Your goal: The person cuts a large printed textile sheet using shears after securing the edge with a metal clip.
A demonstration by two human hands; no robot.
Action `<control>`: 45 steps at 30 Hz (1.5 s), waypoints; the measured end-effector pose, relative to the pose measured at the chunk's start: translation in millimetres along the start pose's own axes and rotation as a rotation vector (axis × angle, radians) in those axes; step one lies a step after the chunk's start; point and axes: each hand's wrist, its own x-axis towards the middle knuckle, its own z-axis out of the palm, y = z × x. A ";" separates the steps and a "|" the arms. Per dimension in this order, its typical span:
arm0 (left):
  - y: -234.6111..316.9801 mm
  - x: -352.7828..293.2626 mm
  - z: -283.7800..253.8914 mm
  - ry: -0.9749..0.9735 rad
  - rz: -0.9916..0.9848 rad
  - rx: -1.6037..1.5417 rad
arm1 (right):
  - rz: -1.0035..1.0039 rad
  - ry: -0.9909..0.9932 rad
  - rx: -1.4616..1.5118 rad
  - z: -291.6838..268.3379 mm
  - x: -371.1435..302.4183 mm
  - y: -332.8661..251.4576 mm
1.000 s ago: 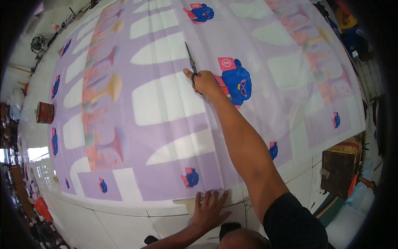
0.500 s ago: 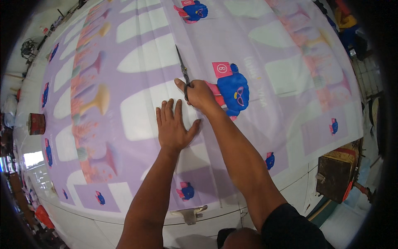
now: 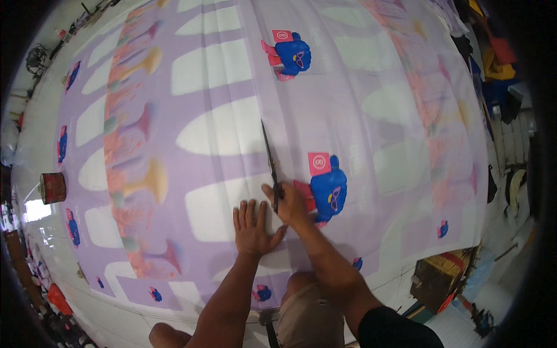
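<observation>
A wide printed sheet (image 3: pixel 342 110), pale purple with white window shapes and blue cartoon figures, lies spread over the table. My right hand (image 3: pixel 288 204) is closed round the dark handles of a pair of scissors (image 3: pixel 269 153). The long blades point away from me along a lengthwise edge or seam in the sheet, their tip beside a white arched shape. Just left of the handles, my left hand (image 3: pixel 255 229) presses flat on the sheet, fingers spread, holding nothing. A blue figure (image 3: pixel 329 191) with a pink flag is printed right of my right hand.
A red tin (image 3: pixel 53 188) stands left of the sheet on the glossy white tabletop (image 3: pixel 35 139). A worn brown box (image 3: pixel 438 278) sits at the near right. My knee (image 3: pixel 301 283) is at the near edge, by a partly hidden metal clip (image 3: pixel 266 317).
The view has shifted, so the sheet and both hands appear lower, and my knees have come into sight. Hands and scissors keep about the same place on the sheet.
</observation>
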 end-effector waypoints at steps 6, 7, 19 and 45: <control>2.2 -0.5 0.9 -0.049 -0.024 0.010 | 0.145 -0.097 0.238 -13.8 -8.9 -25.3; 2.2 1.0 2.2 -0.044 -0.024 0.016 | 0.142 -0.094 0.213 -14.9 -6.3 -25.9; -1.3 -0.7 2.5 -0.044 -0.023 0.048 | 0.245 -0.163 0.241 -10.3 9.5 -19.1; 0.4 -1.4 3.4 -0.119 -0.037 0.058 | 0.133 -0.086 0.185 -12.9 29.3 -24.2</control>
